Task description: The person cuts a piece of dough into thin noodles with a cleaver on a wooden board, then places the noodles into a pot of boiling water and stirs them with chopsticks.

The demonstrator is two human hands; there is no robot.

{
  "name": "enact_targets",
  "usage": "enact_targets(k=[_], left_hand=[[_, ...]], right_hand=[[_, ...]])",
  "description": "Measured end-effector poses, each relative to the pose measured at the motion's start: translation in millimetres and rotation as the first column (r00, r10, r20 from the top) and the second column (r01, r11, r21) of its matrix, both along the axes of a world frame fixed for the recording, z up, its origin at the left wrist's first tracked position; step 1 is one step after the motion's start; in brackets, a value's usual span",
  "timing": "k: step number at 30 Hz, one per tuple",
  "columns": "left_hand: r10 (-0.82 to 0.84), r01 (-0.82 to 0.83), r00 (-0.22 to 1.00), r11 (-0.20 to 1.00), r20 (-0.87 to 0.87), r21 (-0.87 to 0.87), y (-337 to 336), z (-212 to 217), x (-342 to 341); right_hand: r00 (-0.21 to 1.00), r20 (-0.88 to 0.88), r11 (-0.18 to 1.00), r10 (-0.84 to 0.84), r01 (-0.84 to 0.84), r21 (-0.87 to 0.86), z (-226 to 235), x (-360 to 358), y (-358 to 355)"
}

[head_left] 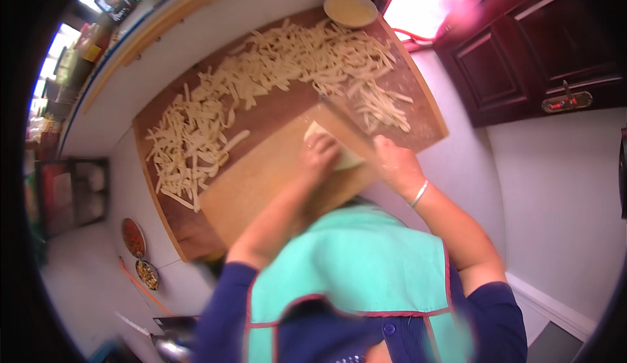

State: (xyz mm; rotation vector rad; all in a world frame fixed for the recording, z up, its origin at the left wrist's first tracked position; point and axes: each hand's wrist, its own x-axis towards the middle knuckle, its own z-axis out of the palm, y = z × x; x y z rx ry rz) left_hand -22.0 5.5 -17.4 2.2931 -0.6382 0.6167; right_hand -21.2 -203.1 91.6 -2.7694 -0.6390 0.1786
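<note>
My left hand [321, 152] presses down on a folded pale sheet of dough [330, 142] lying on a smaller light wooden board [261, 180]. My right hand [394, 162], with a bangle at the wrist, grips the handle of a knife [346, 121] whose blade stands against the dough's far edge. Both sit on a large brown wooden board [274, 105]. Many cut dough strips [261, 82] lie scattered across the far and left parts of that board.
A small round dish [351, 8] of pale flour stands at the big board's far corner. White counter surrounds the board; dark wooden cabinets [535, 49] lie to the right. Small bowls [140, 255] and a utensil sit at lower left.
</note>
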Motion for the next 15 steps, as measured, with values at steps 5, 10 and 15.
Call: enact_targets(k=[5, 10, 15], left_hand=[[-0.026, 0.026, 0.999, 0.999, 0.040, -0.019, -5.5, 0.6, 5.0], [-0.031, 0.031, 0.999, 1.000, 0.007, 0.005, -2.2, 3.5, 4.1], [-0.023, 0.022, 1.000, 1.000, -0.013, -0.013, -1.3, 2.5, 2.8]], right_hand=[[0.996, -0.087, 1.000, -0.010, 0.011, 0.015, -1.9, -14.5, 5.2], [0.994, -0.107, 0.999, 0.038, -0.037, 0.017, 7.1, -16.4, 4.5], [0.987, -0.147, 0.998, 0.066, -0.066, 0.008, 5.6, -9.6, 6.8]])
